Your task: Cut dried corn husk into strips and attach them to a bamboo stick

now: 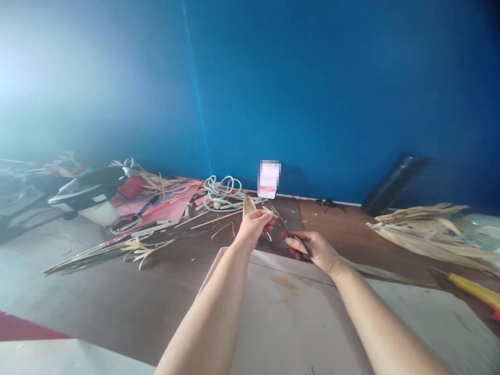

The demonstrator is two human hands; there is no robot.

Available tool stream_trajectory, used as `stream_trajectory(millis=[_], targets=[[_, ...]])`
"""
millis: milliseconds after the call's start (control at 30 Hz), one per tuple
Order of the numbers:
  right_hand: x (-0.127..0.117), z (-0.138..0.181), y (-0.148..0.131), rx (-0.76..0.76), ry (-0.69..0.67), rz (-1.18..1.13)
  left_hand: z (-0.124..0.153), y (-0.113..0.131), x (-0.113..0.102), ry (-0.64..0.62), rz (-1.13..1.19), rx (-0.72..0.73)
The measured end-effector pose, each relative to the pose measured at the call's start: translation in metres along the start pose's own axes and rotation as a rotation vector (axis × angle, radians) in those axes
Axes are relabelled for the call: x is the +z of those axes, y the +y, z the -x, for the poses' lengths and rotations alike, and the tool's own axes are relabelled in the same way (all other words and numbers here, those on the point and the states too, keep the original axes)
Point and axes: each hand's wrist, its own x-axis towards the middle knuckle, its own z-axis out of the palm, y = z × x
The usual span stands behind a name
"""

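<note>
My left hand (255, 226) is closed on a pale, dry husk-like strip (248, 206), whose wider end sticks up past the fingers while a small tip shows on the right side. In my right hand (308, 247) is a pair of dark-handled scissors (298, 240), fingers in the loops. The scissor blades point up and left, close to the strip's right tip; whether they touch it I cannot tell. Both hands are above the far edge of a pale board or box lid (289, 312) on the brown table.
Along the blue wall (312, 94) lie a coiled pale cable (222, 194), a propped card or screen (269, 179), thin sticks (117, 250) and pink paper (172, 208). To the right are dry husks (422, 229), a black tube (396, 185) and a yellow-handled tool (474, 289).
</note>
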Motion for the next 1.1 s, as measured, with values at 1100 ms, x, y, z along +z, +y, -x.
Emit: stream_trajectory(millis=[1100], targets=[[-0.001, -0.015, 0.018, -0.074, 0.24, -0.339, 0.002, -0.014, 0.005, -0.169, -0.191, 0.019]])
